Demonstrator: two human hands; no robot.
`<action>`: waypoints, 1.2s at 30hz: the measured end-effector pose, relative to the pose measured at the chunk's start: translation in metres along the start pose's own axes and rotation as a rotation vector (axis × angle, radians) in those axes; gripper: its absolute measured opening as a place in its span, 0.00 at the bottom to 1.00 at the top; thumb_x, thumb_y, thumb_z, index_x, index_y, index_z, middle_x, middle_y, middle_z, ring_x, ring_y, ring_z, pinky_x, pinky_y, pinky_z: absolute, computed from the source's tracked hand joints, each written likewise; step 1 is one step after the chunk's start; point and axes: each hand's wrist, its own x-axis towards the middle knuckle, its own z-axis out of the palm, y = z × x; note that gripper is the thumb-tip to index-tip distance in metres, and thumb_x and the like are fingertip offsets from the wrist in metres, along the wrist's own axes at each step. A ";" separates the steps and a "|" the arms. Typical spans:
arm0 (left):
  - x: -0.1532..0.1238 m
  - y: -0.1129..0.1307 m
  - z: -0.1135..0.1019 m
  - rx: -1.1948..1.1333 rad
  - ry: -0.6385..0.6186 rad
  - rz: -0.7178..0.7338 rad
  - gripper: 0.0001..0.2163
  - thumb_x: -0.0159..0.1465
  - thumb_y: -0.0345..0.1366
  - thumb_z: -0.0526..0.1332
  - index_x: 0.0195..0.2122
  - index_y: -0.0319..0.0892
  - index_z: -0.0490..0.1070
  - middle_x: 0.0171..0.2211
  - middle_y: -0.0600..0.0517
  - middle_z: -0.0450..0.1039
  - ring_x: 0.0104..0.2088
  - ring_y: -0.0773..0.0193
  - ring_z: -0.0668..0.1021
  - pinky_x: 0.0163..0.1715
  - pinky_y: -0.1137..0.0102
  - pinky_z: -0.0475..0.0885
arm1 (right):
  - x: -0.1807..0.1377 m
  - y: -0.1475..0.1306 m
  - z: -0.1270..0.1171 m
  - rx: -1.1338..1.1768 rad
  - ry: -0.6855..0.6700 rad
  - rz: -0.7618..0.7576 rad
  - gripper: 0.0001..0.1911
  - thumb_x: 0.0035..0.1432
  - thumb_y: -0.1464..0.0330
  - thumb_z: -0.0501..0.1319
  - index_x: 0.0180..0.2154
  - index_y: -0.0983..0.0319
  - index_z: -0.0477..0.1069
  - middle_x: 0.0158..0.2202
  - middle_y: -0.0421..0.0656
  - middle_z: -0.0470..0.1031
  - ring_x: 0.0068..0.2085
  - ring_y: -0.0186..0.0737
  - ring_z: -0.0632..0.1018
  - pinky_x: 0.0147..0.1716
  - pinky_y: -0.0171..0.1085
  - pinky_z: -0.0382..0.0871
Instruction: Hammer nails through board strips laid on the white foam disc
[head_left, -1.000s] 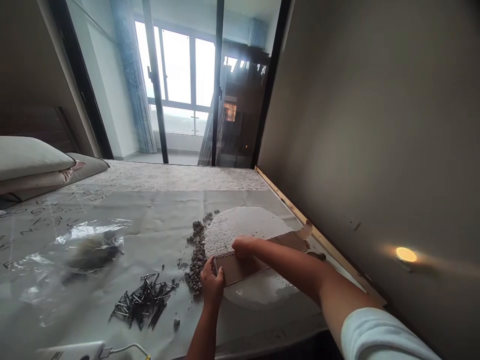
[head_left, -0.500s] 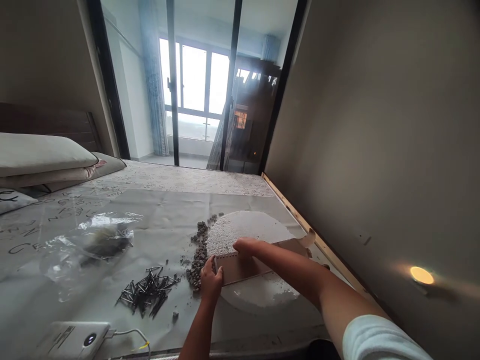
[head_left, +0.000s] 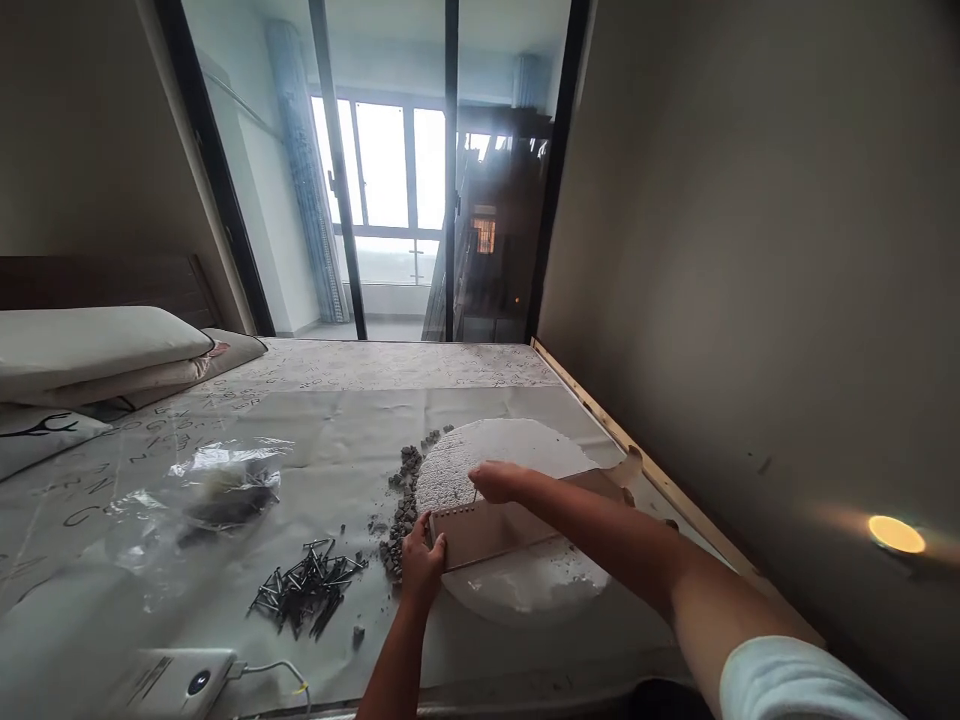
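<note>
A white foam disc lies on the grey sheet, with a brown cardboard strip across it. My left hand grips the strip's left end, thumb on the near face. Along the strip's upper edge runs a short row of small dark dots near that end. Just above this edge my right hand is closed in a pinch, with a thin nail pointing down from the fingertips. My right forearm hides part of the strip and disc. A pile of nails lies left of my left hand.
Grey gravel bits line the disc's left side. A clear plastic bag with dark contents lies further left. A white power bank with a cable sits at the near left. A wooden rail borders the bed's right side.
My right hand has lifted slightly off the strip's upper edge, and the thin nail now shows beneath its fingers. My left hand keeps its hold. The camera view has shifted somewhat.
</note>
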 end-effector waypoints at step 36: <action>-0.025 0.034 0.019 0.249 -0.226 0.406 0.15 0.64 0.31 0.46 0.43 0.43 0.71 0.43 0.47 0.75 0.44 0.60 0.75 0.46 0.66 0.67 | -0.002 -0.021 0.048 -0.234 -0.132 -0.193 0.10 0.60 0.67 0.57 0.41 0.66 0.70 0.40 0.44 0.73 0.40 0.37 0.75 0.39 0.42 0.72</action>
